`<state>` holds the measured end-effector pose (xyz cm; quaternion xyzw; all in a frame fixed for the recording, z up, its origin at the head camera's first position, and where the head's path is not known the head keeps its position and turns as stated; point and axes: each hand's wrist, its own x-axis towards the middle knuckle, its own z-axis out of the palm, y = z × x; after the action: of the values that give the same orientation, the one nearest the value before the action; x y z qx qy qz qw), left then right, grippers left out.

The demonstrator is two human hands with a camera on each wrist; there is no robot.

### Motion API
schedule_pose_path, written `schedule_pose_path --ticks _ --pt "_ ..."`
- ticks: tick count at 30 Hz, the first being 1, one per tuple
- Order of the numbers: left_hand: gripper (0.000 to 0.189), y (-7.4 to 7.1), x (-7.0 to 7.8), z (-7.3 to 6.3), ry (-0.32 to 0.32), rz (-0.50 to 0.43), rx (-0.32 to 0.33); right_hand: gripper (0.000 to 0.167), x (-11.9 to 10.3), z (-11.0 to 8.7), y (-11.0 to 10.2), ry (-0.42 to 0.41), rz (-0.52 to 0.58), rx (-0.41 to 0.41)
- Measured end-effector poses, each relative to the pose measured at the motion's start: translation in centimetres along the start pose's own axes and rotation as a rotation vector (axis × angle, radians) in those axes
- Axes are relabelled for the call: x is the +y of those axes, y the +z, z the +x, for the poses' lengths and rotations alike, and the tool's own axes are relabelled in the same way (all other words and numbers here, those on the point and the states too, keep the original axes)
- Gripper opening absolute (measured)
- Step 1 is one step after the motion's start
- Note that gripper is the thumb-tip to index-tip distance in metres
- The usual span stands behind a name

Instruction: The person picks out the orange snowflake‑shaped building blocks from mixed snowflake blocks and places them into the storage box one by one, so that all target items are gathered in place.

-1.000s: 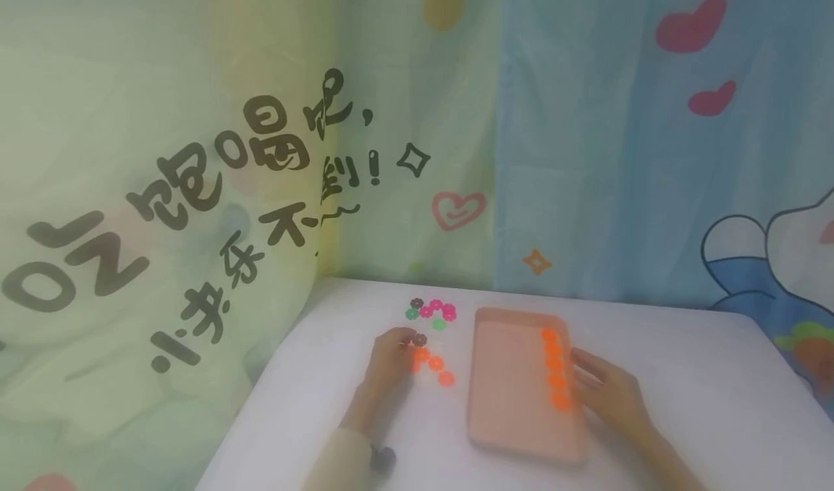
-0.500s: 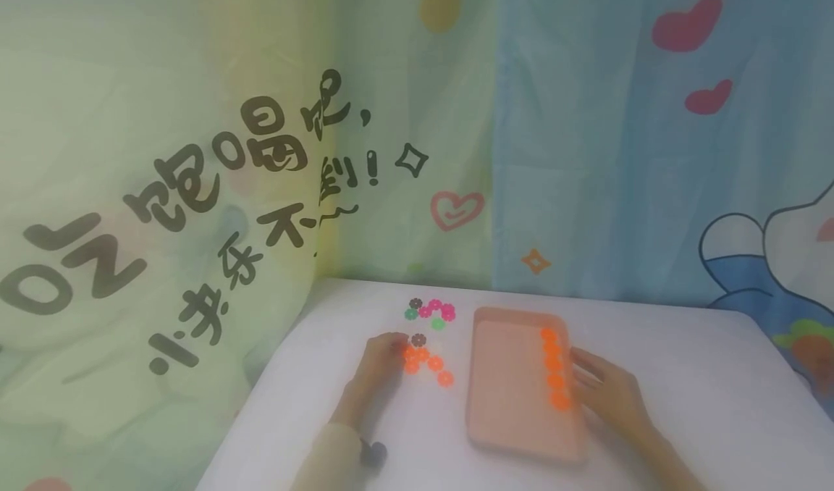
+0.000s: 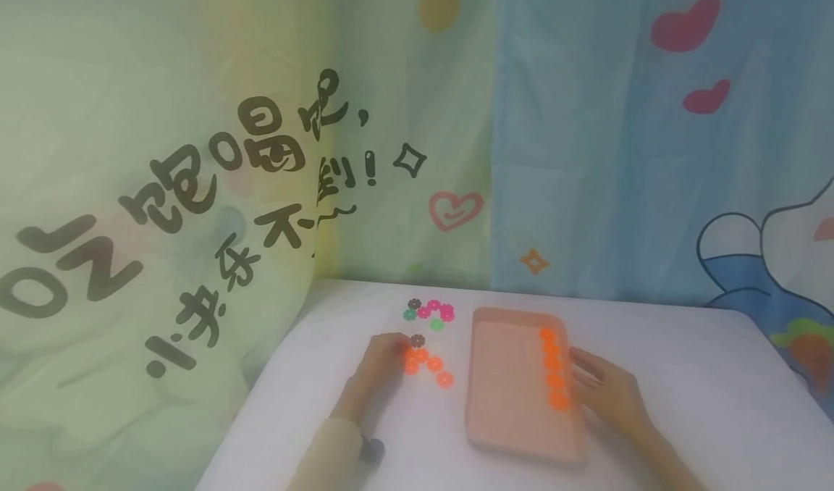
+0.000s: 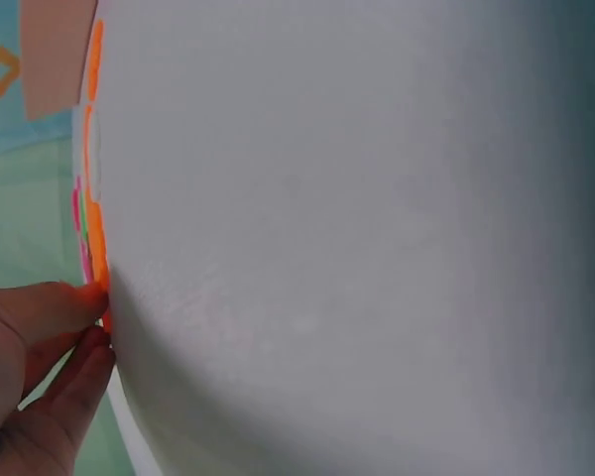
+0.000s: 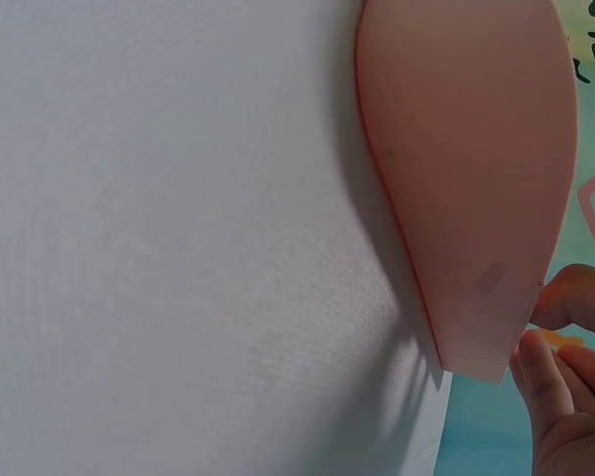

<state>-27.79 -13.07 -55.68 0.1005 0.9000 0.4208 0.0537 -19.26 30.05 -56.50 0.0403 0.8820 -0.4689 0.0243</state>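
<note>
Fingertips and thumb of my left hand (image 3: 383,353) close on an orange flower-shaped disc (image 4: 104,270) at the left side of a small cluster. Other orange discs (image 3: 434,364) lie beside it, and a brown disc (image 3: 418,340) is just behind. At the right, my right hand (image 3: 612,389) rests its fingertips against the side wall of a pink tray (image 3: 498,375); the right wrist view has the thumb and fingers right at the tray's rim. Inside the tray, a column of several orange discs (image 3: 553,364) runs along the right wall.
Farther back on the white table (image 3: 365,303) lie pink discs (image 3: 434,305), a dark disc (image 3: 414,304), a teal disc (image 3: 410,315) and a light green disc (image 3: 437,324). Printed curtains (image 3: 417,136) hang behind the table.
My left hand has drawn back slightly to the left, uncovering more orange discs, then stays nearly still. The right hand and the tray hold their places.
</note>
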Motion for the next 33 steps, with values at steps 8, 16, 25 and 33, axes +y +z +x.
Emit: schedule_pose_path --ticks 8,16,25,33 --pt "0.031 -0.1 0.0 0.0 -0.042 0.083 -0.003 0.081 -0.4 -0.1 -0.1 0.022 0.017 -0.015" --pt "0.03 -0.1 0.1 0.0 0.034 0.126 0.043 0.083 -0.5 -0.2 -0.1 0.027 -0.002 -0.016" --pt "0.031 0.0 -0.2 -0.4 0.052 0.017 0.052 0.081 -0.3 -0.2 -0.2 0.007 0.008 -0.02" --pt "0.037 0.1 1.2 -0.1 0.169 -0.032 0.101 0.085 -0.1 0.1 -0.1 0.003 -0.005 -0.017"
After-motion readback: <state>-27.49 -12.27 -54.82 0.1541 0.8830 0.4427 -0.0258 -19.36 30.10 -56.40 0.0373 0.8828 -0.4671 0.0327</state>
